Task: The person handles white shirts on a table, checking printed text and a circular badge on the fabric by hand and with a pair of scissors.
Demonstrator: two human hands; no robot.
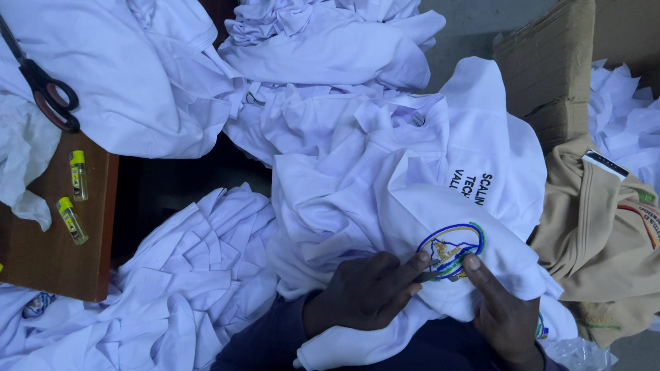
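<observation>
white cotton shirt with round blue-and-yellow embroidered badge on lap, left of tan folded garment: left hand and right hand pinch fabric at the badge; looks light, limp, non-slippery, best held by the stiffer embroidery.

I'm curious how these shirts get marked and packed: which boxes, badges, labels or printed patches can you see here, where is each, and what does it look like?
Round embroidered badge: on the white shirt, between left hand and right hand; blue-green ring, yellow centre.
Black print: above the badge.
Cardboard box: upper right, brown, open.
Neck label: on the tan garment, right; small white strip.
</observation>
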